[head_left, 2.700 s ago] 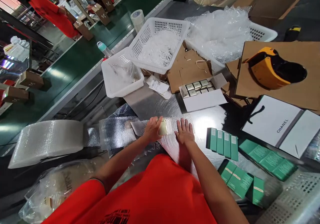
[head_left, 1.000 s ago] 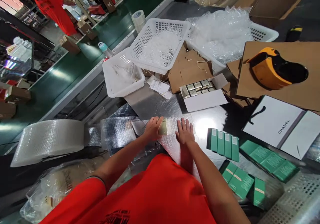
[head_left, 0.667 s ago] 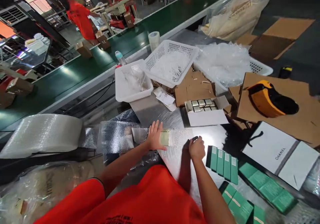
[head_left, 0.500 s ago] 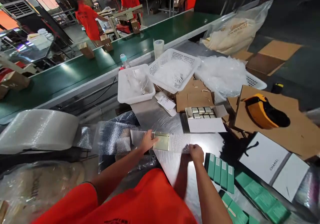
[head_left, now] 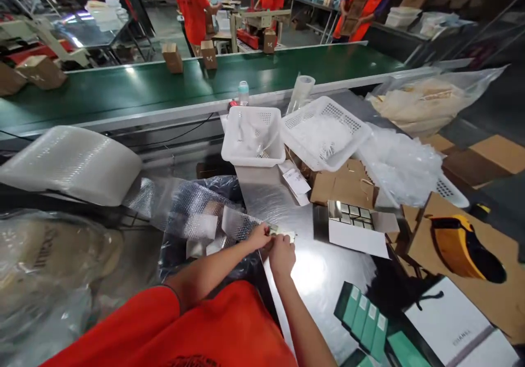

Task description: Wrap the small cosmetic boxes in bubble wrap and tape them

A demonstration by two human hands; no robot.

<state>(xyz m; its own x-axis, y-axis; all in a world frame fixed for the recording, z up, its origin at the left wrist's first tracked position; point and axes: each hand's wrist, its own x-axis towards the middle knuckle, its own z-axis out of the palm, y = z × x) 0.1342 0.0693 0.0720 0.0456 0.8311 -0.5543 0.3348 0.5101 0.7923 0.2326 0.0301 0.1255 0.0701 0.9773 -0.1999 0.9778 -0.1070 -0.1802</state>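
Where fingers (head_left: 281,240) meet, a gold box (head_left: 274,228) protrudes.

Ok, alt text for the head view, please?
The left hand and right hand meet at a small gold item and bubble wrap over a metal table. An open white carton and green boxes sit to their right.

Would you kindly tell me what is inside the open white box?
Small shiny boxes sit in rows inside the white box. Mainly their tops show; their lower sides and anything beneath them are covered.
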